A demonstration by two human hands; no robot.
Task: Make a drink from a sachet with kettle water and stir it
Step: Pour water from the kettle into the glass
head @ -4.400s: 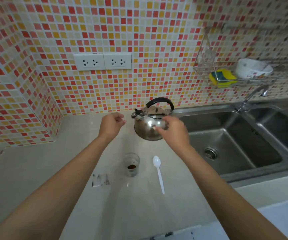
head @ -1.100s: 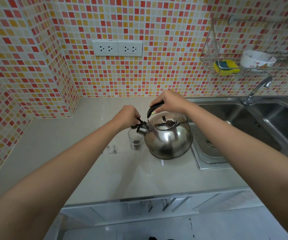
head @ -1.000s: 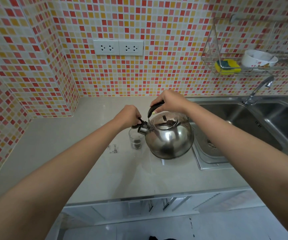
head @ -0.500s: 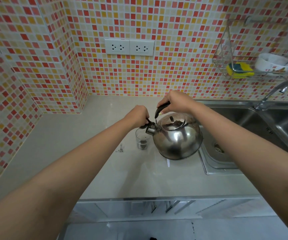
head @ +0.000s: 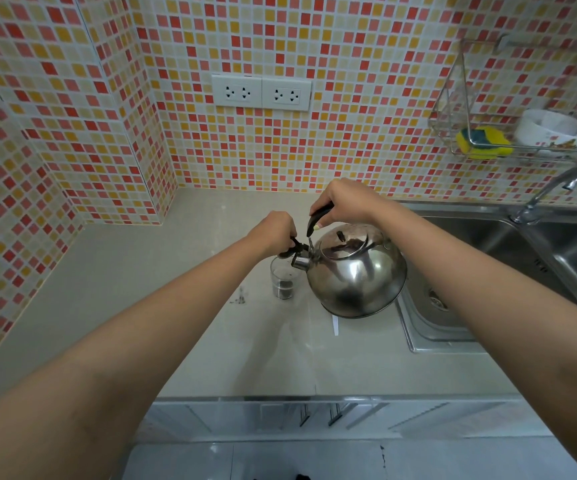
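Observation:
A shiny steel kettle (head: pixel 356 271) hangs tilted to the left above the counter, its spout right over a small clear glass (head: pixel 282 279). Dark powder or liquid lies in the bottom of the glass. My right hand (head: pixel 344 202) grips the kettle's black handle from above. My left hand (head: pixel 275 232) pinches the black spout cap and holds it up. The torn sachet (head: pixel 239 296) lies flat just left of the glass. Only the tip of the white plastic spoon (head: pixel 335 325) shows below the kettle; the rest is hidden behind it.
A double steel sink (head: pixel 487 271) with a tap (head: pixel 543 195) sits right of the kettle. A wire rack (head: pixel 453 109) on the tiled wall holds a yellow sponge (head: pixel 484 142) and a white bowl (head: pixel 550 128). Two sockets (head: pixel 261 91) are on the wall behind. The counter's front edge (head: pixel 314 398) is near me.
Since 4.4 s ago the kettle was lifted from the back of the counter and tipped over the glass, with my left hand on the spout cap. Over the last second the pose barely changes.

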